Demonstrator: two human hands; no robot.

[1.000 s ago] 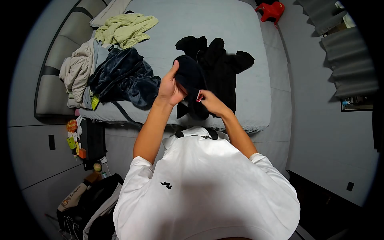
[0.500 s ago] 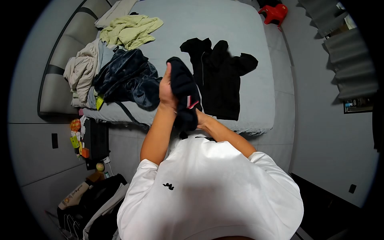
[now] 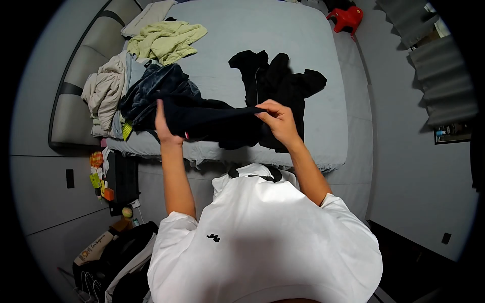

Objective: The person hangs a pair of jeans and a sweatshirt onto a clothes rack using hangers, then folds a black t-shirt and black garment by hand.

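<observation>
A dark navy garment [image 3: 212, 118] is stretched sideways between my two hands above the near edge of the bed. My left hand [image 3: 165, 126] grips its left end, thumb up in front and fingers mostly hidden behind the cloth. A small red and white detail shows beside that hand. At the other end, my right hand [image 3: 279, 121] pinches the upper edge between thumb and fingers. Just beyond the right hand lies a black zip jacket [image 3: 288, 101], spread on the bed and partly covered by the held garment.
On the bed [image 3: 242, 30] are a dark blue plush blanket [image 3: 159, 83], a beige quilt [image 3: 105, 91] and a crumpled light green cloth [image 3: 166, 40]. A red stool [image 3: 347, 19] stands at the far right. A black cabinet [image 3: 123, 177] and piled bags [image 3: 116, 257] are at lower left.
The garment was bunched upright between my hands and is now pulled out horizontally. My left hand moved left; my right hand moved right and up to pinch its edge.
</observation>
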